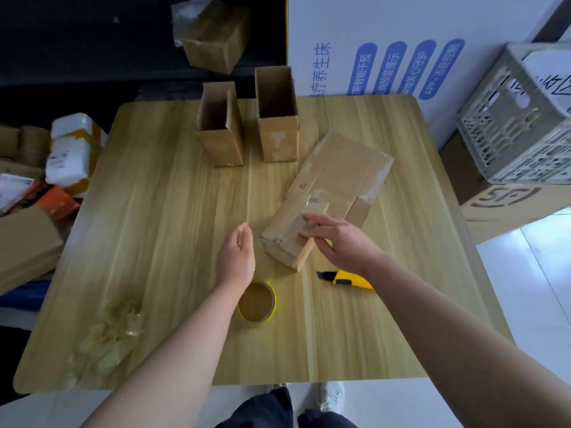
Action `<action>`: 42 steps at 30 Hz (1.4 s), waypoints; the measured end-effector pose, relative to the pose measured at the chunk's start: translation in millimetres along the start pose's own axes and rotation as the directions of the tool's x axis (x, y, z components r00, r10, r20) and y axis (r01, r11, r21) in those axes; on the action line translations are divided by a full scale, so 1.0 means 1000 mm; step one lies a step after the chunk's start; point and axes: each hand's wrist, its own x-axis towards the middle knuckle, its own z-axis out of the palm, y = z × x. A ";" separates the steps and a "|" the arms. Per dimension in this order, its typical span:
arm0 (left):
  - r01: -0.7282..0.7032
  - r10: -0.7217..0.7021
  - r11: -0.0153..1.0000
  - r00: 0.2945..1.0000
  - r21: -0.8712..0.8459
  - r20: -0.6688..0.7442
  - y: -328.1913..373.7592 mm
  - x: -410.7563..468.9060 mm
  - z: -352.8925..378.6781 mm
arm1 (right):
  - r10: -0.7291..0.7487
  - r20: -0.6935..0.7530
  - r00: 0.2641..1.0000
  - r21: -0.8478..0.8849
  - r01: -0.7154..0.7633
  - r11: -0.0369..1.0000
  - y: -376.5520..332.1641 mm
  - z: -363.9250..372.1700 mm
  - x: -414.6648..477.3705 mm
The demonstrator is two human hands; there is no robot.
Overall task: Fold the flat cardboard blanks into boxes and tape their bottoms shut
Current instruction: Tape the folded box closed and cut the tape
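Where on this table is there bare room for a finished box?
Bare wood: left, between the left tall open cardboard box and crumpled clear tape scraps, and front right, nearer than the yellow utility knife. Crowded around the flat cardboard blanks.

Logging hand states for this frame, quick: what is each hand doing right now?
Left hand: open, relaxed, holding nothing.
Right hand: open, fingers resting on the small cardboard box.
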 end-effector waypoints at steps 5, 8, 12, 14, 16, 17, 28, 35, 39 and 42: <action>-0.031 0.031 1.000 0.997 0.001 0.070 0.003 0.015 -0.001 | 0.088 0.056 0.995 0.041 -0.091 0.995 -0.009 -0.005 0.018; 0.003 -0.003 1.000 1.000 0.011 0.007 -0.003 0.019 0.002 | 0.155 0.028 0.988 0.155 -0.157 0.975 -0.017 0.001 0.020; 0.063 -0.063 0.998 0.998 0.005 0.019 -0.001 0.022 0.001 | 0.454 -0.148 0.879 0.258 -0.409 0.876 -0.029 0.013 0.013; 0.095 -0.095 0.995 0.995 -0.022 0.015 0.002 0.025 0.000 | 0.556 -0.160 0.816 0.339 -0.484 0.807 -0.034 0.016 0.010; 0.122 -0.122 0.992 0.992 -0.005 0.025 0.006 0.027 -0.001 | 0.591 -0.125 0.797 0.416 -0.499 0.761 -0.037 0.021 0.009; 0.128 -0.128 0.992 0.991 0.012 0.034 0.007 0.028 -0.002 | 0.594 -0.121 0.795 0.437 -0.495 0.751 -0.039 0.023 0.010; -0.374 0.311 0.897 0.913 0.236 0.264 0.028 0.039 -0.017 | 0.485 -0.094 0.869 0.379 -0.419 0.825 -0.036 0.014 0.016; -0.405 0.258 0.884 0.839 0.234 0.479 0.033 0.050 -0.025 | 0.345 0.049 0.937 0.273 -0.345 0.898 -0.031 -0.002 0.025; -0.415 0.270 0.877 0.842 0.242 0.467 0.031 0.050 -0.019 | 0.318 0.089 0.944 0.223 -0.330 0.917 -0.028 -0.002 0.030; -0.429 0.293 0.869 0.849 0.249 0.439 0.029 0.049 -0.015 | 0.288 0.089 0.953 0.192 -0.300 0.934 -0.026 0.000 0.032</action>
